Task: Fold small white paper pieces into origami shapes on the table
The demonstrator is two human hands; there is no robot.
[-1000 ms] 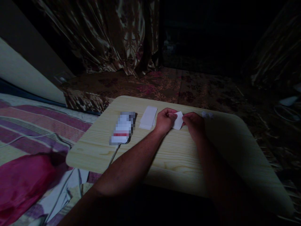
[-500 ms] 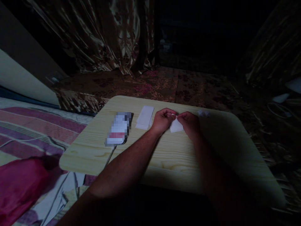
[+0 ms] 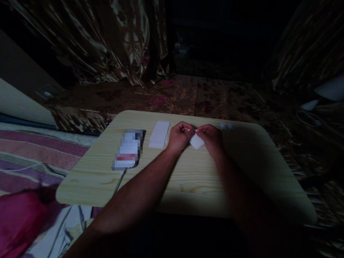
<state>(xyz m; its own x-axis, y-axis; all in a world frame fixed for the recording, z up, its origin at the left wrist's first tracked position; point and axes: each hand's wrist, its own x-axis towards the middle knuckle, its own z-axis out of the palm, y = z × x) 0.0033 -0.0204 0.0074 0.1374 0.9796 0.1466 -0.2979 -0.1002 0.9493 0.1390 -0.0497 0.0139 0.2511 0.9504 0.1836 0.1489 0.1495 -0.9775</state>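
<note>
Evidently pinches white paper (image 3: 197, 142) by its far edge, at three o'clock from left hand (image 3: 180, 137) and nine o'clock from right hand (image 3: 211, 138), both equally near and clamped on it, with one corner toward six o'clock, long axis unclear.

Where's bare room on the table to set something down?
Bare wood: the table between the forearms and, shadowed, right of them. Crowded: the far middle, where paper stack, left hand, held paper, right hand and white bits sit close.
</note>
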